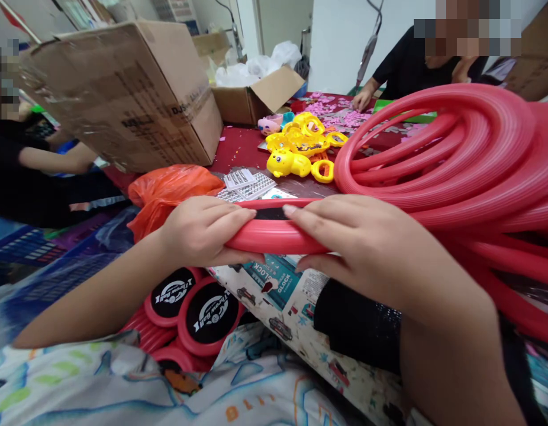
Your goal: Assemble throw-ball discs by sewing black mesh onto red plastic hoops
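Between my two hands is a red plastic ring (274, 238) with a black disc (271, 213) inside it, seen almost edge-on. My left hand (207, 228) is closed around its left side, thumb underneath and fingers on top. On the right side my right hand (345, 234) grips it the same way, fingertips at the black face. Below my left forearm lie several finished-looking red paddles (210, 313) with black faces and white "Throw Ball" print. A large pile of bare red rings (473, 148) stands beyond my right hand.
A big cardboard box (180, 106) stands at the left, an orange plastic bag (171, 189) before it. Yellow toy parts (296, 148) and printed sheets (250, 184) lie mid-table. Black material (358, 319) lies under my right arm. Co-workers sit left and far right; a blue basket (29, 248) is left.
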### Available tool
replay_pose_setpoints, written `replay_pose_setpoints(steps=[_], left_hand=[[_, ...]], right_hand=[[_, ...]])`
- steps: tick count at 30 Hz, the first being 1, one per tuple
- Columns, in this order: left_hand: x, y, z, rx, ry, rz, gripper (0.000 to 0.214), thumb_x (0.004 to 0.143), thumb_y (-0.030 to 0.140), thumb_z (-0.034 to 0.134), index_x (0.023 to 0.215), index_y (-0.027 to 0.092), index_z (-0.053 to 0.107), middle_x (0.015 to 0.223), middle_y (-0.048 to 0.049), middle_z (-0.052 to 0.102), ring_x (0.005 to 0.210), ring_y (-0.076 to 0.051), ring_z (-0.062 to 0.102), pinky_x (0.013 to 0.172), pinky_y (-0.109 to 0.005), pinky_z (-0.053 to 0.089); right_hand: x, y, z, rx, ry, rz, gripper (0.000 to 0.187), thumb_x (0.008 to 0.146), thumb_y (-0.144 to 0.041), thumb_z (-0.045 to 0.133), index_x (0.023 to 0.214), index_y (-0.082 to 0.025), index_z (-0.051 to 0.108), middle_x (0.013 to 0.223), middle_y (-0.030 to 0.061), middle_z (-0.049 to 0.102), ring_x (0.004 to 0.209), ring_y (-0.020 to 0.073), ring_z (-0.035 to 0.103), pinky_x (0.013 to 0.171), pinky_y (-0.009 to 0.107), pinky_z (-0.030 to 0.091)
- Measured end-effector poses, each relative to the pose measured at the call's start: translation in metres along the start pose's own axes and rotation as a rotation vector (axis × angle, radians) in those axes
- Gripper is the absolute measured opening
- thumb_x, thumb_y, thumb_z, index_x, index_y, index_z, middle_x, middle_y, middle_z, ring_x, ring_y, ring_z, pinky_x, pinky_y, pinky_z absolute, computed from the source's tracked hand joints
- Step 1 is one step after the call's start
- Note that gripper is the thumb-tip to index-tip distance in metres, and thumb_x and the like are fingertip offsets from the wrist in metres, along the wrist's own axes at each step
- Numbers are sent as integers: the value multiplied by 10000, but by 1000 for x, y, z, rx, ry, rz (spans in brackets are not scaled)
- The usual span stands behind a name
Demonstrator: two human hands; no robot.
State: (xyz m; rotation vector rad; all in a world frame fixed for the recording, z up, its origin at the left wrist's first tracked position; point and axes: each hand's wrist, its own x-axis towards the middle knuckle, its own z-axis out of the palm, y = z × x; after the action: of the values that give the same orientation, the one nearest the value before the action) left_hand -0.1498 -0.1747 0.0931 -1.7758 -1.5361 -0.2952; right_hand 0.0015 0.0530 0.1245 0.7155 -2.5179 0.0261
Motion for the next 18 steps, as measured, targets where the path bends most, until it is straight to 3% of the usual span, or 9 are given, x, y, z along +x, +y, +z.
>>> replay_pose_setpoints(steps=[4,7,10,13,15,18], left_hand=[[-23,-8,3,-14,99,-47,453,882,562,591,1039,138,626,754,-72,747,632,-184,706,591,-274,597],[-39,-21,11,-32,153,-63,448,917,539,541,1104,139,622,768,-69,746,654,-183,710,614,-266,607],[-42,-29,14,-48,118,-77,442,927,502,529,1121,116,621,832,-104,747,711,-204,717,649,-286,610],[-28,-20,7,-55,-16,-112,487,893,468,594,1161,62,599,992,-181,731,852,-265,723,745,-349,612],[-10,-6,1,-60,-89,-130,625,889,572,558,1217,40,560,1054,-204,715,911,-286,716,778,-376,608],[17,12,-2,-1,-76,-95,636,878,633,535,1142,58,598,946,-170,733,807,-277,719,668,-362,591]], right_hand=[[-12,19,-8,31,-72,138,424,778,-266,751,1159,-105,655,1071,105,719,927,257,675,789,358,535],[-11,18,-5,70,-65,174,301,860,-247,618,1137,-134,650,1084,97,716,952,234,666,811,346,507],[-4,11,4,24,-24,140,256,866,-246,553,1053,-107,661,1057,132,719,929,254,661,775,362,485],[1,8,15,11,26,87,255,852,-269,579,1006,-88,671,1016,144,724,894,259,663,746,357,477],[4,7,21,2,60,55,274,860,-295,592,1003,-76,675,993,147,727,875,262,665,739,362,478],[6,4,24,22,69,49,316,874,-347,607,1019,-75,680,993,145,731,876,266,667,761,373,490]])
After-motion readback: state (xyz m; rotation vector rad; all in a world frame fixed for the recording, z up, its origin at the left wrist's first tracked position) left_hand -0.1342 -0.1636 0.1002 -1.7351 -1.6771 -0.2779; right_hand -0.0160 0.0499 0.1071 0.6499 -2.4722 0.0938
